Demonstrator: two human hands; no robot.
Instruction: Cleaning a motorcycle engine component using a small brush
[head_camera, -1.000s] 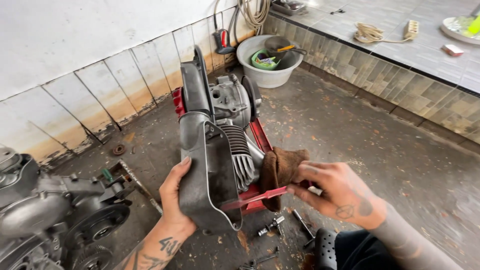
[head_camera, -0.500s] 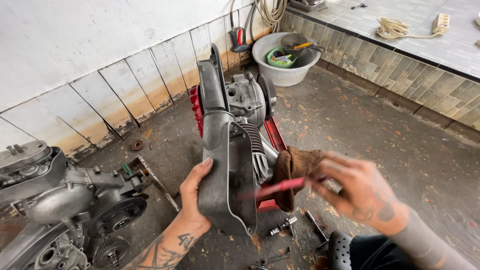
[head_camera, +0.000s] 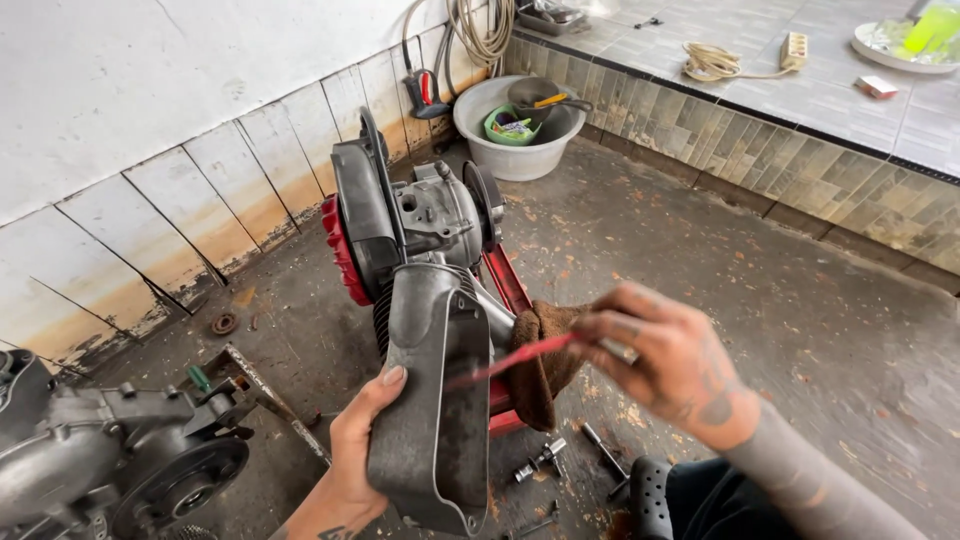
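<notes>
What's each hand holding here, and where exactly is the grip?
The left hand holds the grey engine cover by its left edge, low down. The right hand pinches a thin red tool at its near end.

Setting, as I see it: motorcycle repair workshop; oil-stained concrete floor, stripped engine and second engine at its left edge, loose bolts, parts-washing basin, coiled hose

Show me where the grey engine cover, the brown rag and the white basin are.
grey engine cover (head_camera: 430, 400): head view, on its flat outer face.
brown rag (head_camera: 535, 375): head view, on the folded cloth.
white basin (head_camera: 520, 160): head view, on its front wall.
</notes>
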